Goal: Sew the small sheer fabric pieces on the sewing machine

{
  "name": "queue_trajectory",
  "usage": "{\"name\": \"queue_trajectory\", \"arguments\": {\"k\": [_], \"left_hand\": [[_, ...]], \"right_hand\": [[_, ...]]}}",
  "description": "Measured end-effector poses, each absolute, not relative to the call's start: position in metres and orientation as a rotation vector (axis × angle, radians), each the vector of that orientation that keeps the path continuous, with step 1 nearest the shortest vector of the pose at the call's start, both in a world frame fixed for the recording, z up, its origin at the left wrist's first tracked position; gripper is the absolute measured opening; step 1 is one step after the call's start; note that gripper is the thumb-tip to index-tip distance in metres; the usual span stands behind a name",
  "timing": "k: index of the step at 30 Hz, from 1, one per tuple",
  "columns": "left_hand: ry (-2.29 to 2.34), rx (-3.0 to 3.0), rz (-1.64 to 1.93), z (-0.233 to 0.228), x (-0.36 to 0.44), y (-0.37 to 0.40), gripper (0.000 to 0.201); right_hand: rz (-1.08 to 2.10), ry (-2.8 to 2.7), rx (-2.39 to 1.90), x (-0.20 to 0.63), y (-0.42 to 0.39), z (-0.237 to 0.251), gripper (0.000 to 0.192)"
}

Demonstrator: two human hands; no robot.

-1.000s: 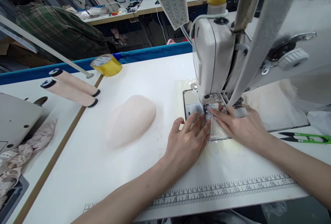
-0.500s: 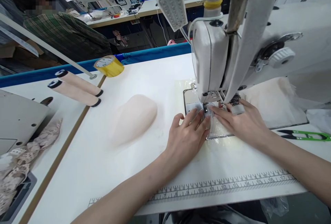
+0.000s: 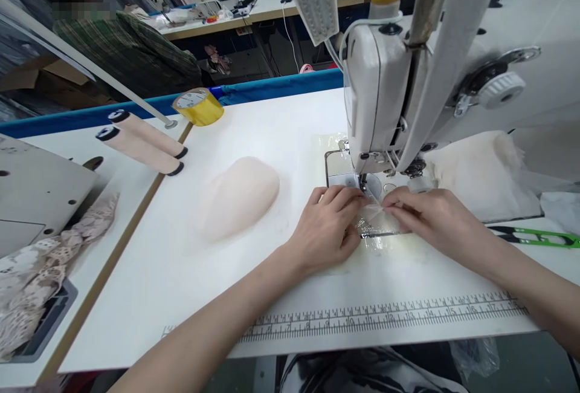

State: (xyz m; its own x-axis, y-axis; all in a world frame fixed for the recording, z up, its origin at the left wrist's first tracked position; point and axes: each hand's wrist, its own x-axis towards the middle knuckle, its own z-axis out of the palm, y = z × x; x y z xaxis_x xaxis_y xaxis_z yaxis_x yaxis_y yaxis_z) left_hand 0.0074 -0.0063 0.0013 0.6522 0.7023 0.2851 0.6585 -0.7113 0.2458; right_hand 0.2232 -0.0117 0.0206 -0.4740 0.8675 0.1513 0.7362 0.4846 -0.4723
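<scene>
A small piece of sheer pale fabric (image 3: 375, 210) lies just in front of the presser foot (image 3: 362, 181) of the white sewing machine (image 3: 371, 90). My right hand (image 3: 435, 220) pinches its right side between thumb and fingers. On its left side, my left hand (image 3: 328, 224) has its fingers bent and drawn together, the tips at the fabric close to the needle. Those fingertips partly hide the fabric's left edge. To the left of my hands, a beige cup-shaped piece (image 3: 244, 196) rests on the white table (image 3: 190, 284).
Green thread snips (image 3: 539, 237) lie right of my right hand, near folded pale fabric (image 3: 480, 169). Two thread spools (image 3: 140, 151) and a yellow tape roll (image 3: 199, 107) stand back left. Lace (image 3: 63, 266) sits far left. A person in a plaid top (image 3: 131, 54) is beyond.
My right hand has drawn back from under the machine head toward me, pinching the fabric. My left fingers have come closer together. The view has shifted slightly.
</scene>
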Motion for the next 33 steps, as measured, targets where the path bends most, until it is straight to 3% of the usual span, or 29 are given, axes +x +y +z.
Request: {"name": "queue_trajectory", "arguments": {"k": [4,7,10,16,33], "left_hand": [[1.224,2.617,0.635,0.001,0.011,-0.003,0.024],[1.264,2.558,0.679,0.000,0.013,-0.002,0.024],[1.267,2.546,0.710,-0.001,0.011,-0.002,0.023],[1.115,2.915,0.793,-0.004,0.007,-0.008,0.023],[1.119,3.129,0.608,0.005,0.004,-0.022,0.028]], "right_hand": [[0.466,-2.361,-1.353,0.222,-0.011,0.020,0.026],[0.293,-2.433,-1.338,0.219,-0.012,0.013,0.039],[-0.002,-2.451,-1.271,0.218,-0.012,0.008,0.023],[-0.337,-2.507,-1.041,0.219,-0.012,0.010,0.021],[-0.323,-2.489,-0.857,0.217,-0.009,0.010,0.023]]}}
